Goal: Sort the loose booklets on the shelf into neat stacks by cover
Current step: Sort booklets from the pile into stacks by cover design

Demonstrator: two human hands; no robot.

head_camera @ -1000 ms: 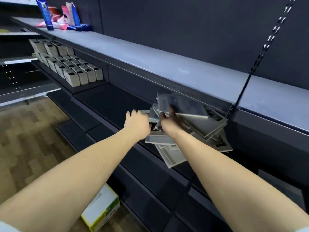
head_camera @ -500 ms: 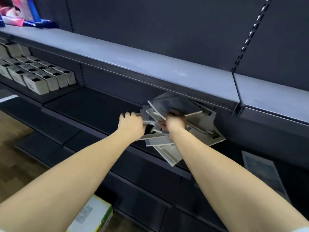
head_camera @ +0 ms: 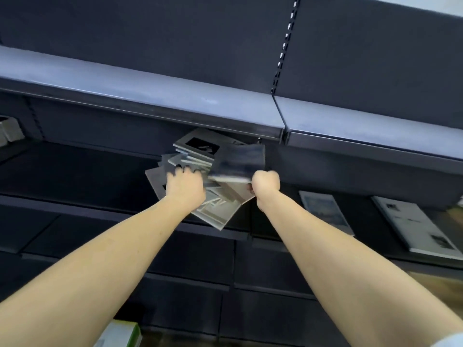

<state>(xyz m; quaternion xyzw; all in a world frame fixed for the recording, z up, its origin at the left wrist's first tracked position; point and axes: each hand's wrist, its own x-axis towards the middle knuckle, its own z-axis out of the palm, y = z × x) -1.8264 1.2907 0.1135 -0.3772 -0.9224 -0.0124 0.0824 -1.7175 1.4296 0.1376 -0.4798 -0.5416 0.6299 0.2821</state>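
Pinched in the right hand [head_camera: 265, 183], a dark glossy booklet [head_camera: 238, 160] lifts off the pile [head_camera: 200, 171] just left of it; the left hand [head_camera: 184, 185] presses flat rectangular covers on the dark shelf [head_camera: 75, 171].

This looks like a shop aisle, fitted with retail display shelving. A long grey-blue metal shelf board [head_camera: 155, 93] runs across the view, and everything else sits relative to it. Behind and above it stand dark navy back panels [head_camera: 150, 33], split by a slotted metal upright strip [head_camera: 283, 48] of the kind that takes shelf brackets. Below it lie further dark, flat metal shelves [head_camera: 75, 171] in stepped tiers. Far left under it, small pale boxed goods [head_camera: 8, 131] sit in a row. At the bottom, a white-and-green cardboard carton [head_camera: 120, 334] rests on wood-patterned flooring.
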